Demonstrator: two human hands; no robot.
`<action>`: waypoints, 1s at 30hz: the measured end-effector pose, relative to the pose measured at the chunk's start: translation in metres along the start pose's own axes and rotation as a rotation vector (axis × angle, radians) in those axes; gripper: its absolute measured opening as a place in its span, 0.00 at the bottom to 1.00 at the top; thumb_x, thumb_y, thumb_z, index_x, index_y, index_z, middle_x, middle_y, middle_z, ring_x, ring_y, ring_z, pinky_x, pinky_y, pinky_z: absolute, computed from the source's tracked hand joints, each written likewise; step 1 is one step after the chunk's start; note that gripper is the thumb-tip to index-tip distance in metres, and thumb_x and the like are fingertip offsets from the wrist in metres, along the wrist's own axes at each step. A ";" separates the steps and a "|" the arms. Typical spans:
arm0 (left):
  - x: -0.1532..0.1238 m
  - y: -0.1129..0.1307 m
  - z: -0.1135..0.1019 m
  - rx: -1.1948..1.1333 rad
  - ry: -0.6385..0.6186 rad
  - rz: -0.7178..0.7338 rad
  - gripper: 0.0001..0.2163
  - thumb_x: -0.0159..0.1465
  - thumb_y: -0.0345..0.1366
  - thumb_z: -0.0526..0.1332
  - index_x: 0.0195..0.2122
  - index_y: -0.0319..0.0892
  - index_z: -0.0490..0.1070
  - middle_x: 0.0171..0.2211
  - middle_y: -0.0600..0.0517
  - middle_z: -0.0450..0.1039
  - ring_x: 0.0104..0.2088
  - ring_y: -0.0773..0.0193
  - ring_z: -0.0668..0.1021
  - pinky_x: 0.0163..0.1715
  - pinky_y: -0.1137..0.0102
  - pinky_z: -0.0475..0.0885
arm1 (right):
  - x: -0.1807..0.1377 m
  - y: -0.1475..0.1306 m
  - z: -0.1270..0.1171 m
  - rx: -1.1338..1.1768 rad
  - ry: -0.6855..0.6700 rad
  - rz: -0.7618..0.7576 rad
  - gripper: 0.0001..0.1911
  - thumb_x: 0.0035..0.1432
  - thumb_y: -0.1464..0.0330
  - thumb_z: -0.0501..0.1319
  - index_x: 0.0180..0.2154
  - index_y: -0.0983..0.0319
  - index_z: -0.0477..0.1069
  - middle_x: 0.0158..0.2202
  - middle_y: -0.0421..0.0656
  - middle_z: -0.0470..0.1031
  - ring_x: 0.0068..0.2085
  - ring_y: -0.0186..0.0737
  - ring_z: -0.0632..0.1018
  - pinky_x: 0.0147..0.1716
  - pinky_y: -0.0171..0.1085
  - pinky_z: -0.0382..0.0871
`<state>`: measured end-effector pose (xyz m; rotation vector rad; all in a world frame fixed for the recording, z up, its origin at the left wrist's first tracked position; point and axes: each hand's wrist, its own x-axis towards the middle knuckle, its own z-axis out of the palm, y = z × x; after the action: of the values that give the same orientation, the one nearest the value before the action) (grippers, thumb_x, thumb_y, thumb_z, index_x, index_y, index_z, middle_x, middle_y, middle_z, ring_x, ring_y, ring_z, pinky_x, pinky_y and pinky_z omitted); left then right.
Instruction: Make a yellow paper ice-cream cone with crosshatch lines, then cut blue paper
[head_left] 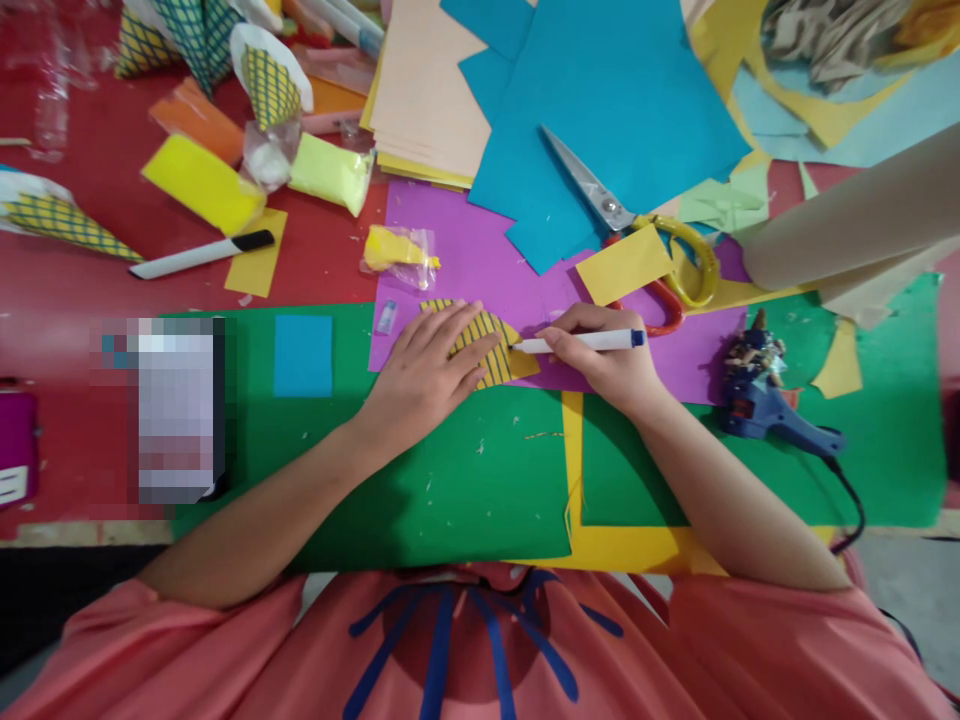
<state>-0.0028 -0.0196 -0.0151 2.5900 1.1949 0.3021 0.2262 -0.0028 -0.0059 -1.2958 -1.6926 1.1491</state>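
Under my left hand lies a yellow paper piece marked with dark stripes, curved at its top edge. That hand rests flat on it, fingers stretched out toward the upper right. My right hand grips a white marker with a blue end, its tip touching the paper near the right side of the stripes. The right part of the paper is plain yellow. Beneath it are a purple sheet and a green sheet.
Scissors with red and yellow handles lie above my right hand, partly under a yellow strip. A blue glue gun is at the right. Blue paper, clay packets, a black-capped marker and a pixelated phone-like object surround the hands.
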 end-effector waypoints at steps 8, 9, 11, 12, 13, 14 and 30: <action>-0.001 -0.001 0.000 0.011 0.001 0.009 0.18 0.66 0.35 0.52 0.58 0.44 0.62 0.63 0.42 0.56 0.63 0.51 0.60 0.60 0.51 0.58 | 0.000 -0.003 -0.001 0.010 -0.031 -0.003 0.14 0.54 0.65 0.61 0.20 0.64 0.68 0.16 0.36 0.65 0.18 0.26 0.61 0.17 0.30 0.53; -0.001 -0.001 0.000 0.000 -0.002 0.006 0.18 0.66 0.35 0.52 0.58 0.44 0.62 0.63 0.42 0.56 0.63 0.50 0.59 0.60 0.50 0.58 | 0.000 -0.003 -0.001 0.013 -0.027 -0.001 0.14 0.54 0.65 0.61 0.20 0.64 0.68 0.16 0.36 0.65 0.18 0.26 0.61 0.17 0.30 0.53; -0.001 0.000 -0.001 -0.021 -0.012 0.000 0.18 0.66 0.35 0.53 0.58 0.44 0.62 0.63 0.41 0.56 0.64 0.50 0.59 0.60 0.49 0.57 | 0.000 -0.003 -0.002 0.022 -0.010 -0.002 0.13 0.53 0.66 0.61 0.20 0.64 0.68 0.16 0.36 0.66 0.19 0.26 0.63 0.17 0.30 0.53; -0.001 0.000 -0.001 -0.024 -0.016 -0.001 0.18 0.66 0.35 0.53 0.58 0.44 0.62 0.63 0.41 0.55 0.64 0.50 0.58 0.61 0.49 0.57 | 0.000 -0.003 -0.001 0.029 -0.003 -0.005 0.13 0.53 0.66 0.61 0.20 0.64 0.68 0.17 0.37 0.67 0.19 0.26 0.63 0.17 0.29 0.53; -0.001 0.001 -0.001 -0.021 -0.020 -0.001 0.18 0.66 0.36 0.53 0.58 0.45 0.62 0.63 0.41 0.55 0.64 0.49 0.58 0.61 0.49 0.56 | 0.000 -0.003 -0.001 0.034 0.000 -0.007 0.13 0.54 0.65 0.61 0.20 0.64 0.69 0.17 0.37 0.68 0.19 0.26 0.64 0.17 0.29 0.53; -0.001 0.001 -0.002 -0.014 -0.024 -0.001 0.18 0.66 0.36 0.52 0.58 0.46 0.62 0.63 0.42 0.55 0.64 0.49 0.57 0.61 0.49 0.56 | 0.000 -0.003 -0.001 0.035 -0.002 -0.009 0.13 0.54 0.65 0.61 0.21 0.64 0.69 0.17 0.38 0.69 0.19 0.26 0.64 0.17 0.29 0.54; -0.001 0.001 -0.002 -0.050 -0.036 -0.008 0.18 0.66 0.37 0.53 0.58 0.48 0.63 0.64 0.44 0.53 0.65 0.49 0.57 0.61 0.48 0.55 | -0.001 -0.001 -0.002 0.018 -0.062 -0.007 0.14 0.54 0.65 0.60 0.20 0.64 0.68 0.16 0.36 0.65 0.19 0.26 0.62 0.18 0.30 0.53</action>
<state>-0.0033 -0.0203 -0.0132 2.5368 1.1704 0.2784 0.2277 -0.0037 -0.0042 -1.2538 -1.7258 1.2092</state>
